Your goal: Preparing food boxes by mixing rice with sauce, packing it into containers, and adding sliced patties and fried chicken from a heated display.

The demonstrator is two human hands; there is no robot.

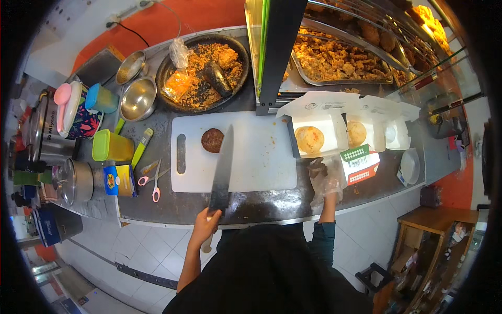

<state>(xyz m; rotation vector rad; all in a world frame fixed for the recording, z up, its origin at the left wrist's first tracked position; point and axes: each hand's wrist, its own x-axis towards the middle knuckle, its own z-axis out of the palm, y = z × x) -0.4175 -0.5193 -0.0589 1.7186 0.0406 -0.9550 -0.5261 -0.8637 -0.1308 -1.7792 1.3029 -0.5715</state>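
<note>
My left hand (208,223) is closed around the handle of a large kitchen knife (222,172). The blade points away from me over a white cutting board (259,165), its upper part beside a round dark brown patty (212,140). My right hand (329,188), in a clear plastic glove, is right of the board below the open boxes; its fingers are blurred, and I cannot tell whether it holds the dark thing there. Two open paper boxes (335,125) hold pale rice mounds (310,139). A third open box (397,135) stands to their right. A printed carton (361,165) lies in front.
At the back a stone mortar (241,78) holds orange crumbs and a dark pestle. A glass display with a tray of fried chicken (341,59) stands right of it. Steel bowls (138,98), plastic tubs (111,145), scissors (157,184) and a green-handled cutter (142,149) are on the left.
</note>
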